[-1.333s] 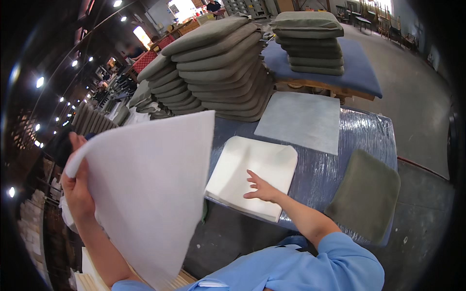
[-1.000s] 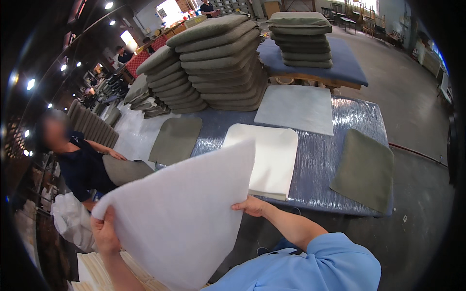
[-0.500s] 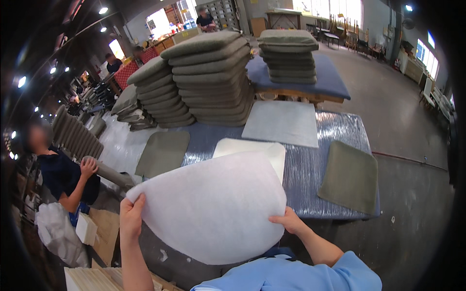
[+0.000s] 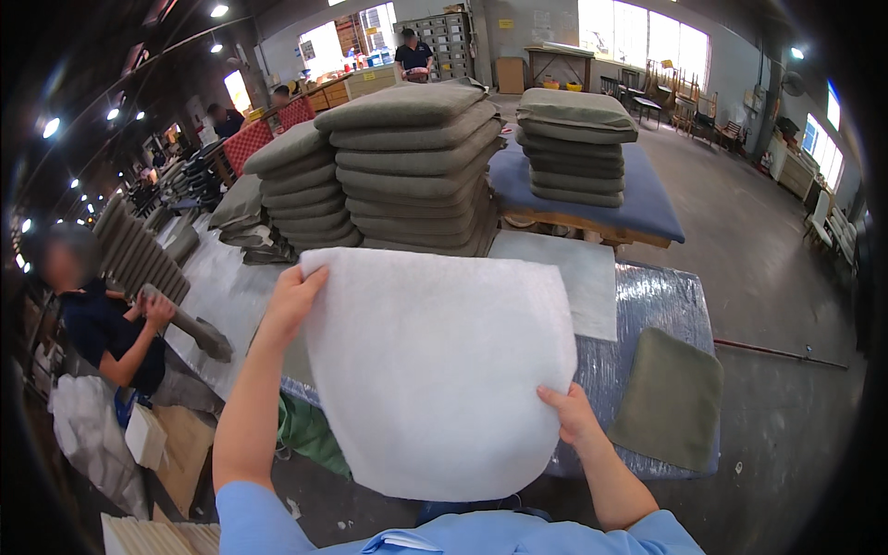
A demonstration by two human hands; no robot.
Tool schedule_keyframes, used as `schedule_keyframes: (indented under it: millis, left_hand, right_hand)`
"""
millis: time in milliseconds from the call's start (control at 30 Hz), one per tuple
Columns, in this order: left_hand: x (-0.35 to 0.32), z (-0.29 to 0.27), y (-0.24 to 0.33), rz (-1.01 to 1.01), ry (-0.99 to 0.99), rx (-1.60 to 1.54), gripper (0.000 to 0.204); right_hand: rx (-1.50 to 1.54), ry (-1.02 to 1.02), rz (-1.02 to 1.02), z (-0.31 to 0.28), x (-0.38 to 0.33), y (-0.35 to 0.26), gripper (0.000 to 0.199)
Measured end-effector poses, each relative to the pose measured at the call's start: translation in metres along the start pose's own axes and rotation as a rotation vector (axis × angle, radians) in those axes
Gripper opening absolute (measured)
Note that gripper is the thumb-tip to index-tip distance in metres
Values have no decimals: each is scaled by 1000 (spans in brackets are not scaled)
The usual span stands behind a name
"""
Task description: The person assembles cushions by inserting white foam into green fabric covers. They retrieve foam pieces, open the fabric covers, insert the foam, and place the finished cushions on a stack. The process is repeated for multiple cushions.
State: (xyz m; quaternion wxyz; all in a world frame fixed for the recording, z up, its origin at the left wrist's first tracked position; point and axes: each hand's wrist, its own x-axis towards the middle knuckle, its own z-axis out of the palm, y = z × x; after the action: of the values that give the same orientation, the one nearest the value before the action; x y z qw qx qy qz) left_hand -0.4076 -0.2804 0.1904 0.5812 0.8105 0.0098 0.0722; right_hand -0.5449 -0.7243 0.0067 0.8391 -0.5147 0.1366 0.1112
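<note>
A white sheet of soft padding [image 4: 439,370], wide and rounded along its near edge, hangs spread between my two hands in front of me. My left hand [image 4: 298,289] pinches its far left corner. Lower down, my right hand [image 4: 571,410] grips the right edge with the thumb on top. Behind the padding lies the plastic-wrapped blue table [image 4: 647,291], which the sheet partly covers from sight. On that table a flat white sheet [image 4: 592,291] lies toward the back, and a grey-green fabric cover [image 4: 671,398] rests at the right.
Tall stacks of grey-green cushions [image 4: 416,166] stand along the table's far side. A shorter cushion stack [image 4: 575,153] sits on a blue padded table [image 4: 647,190]. At left a co-worker [image 4: 111,324] handles a grey-green cushion [image 4: 190,324]. Foam blocks [image 4: 146,435] and a white bag [image 4: 88,435] are nearby.
The padding has been raised and turned more squarely, with my left hand moving up and away. It now hides the white piece on the table. The co-worker's cushion has lowered slightly.
</note>
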Motion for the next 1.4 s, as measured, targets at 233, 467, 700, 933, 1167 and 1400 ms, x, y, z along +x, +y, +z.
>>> schedule_keyframes:
  millis: [233,467,700,933,1167,1400]
  left_hand:
    - [190,57,-94,-97,-175,-95,30]
    - [282,125,-171,-99,-163,11,50]
    - [182,120,-303,-606,-171,69,78]
    - [38,103,-348,-968,-304,-81,55]
    - [25,128,-357,-496,-202,304,24]
    - [139,169,-265,-44,2,405,27]
  right_hand:
    - [-83,156,3,6,112,-10,42]
    - [-232,371,-57,-10,224,19,50]
    - [-595,644,160,-72,202,83,76]
    - [-452,562,314,-81,121,118,41]
    - [-408,521,230,-74,112,123,32]
    - [-287,431,-93,-37,171,41,28]
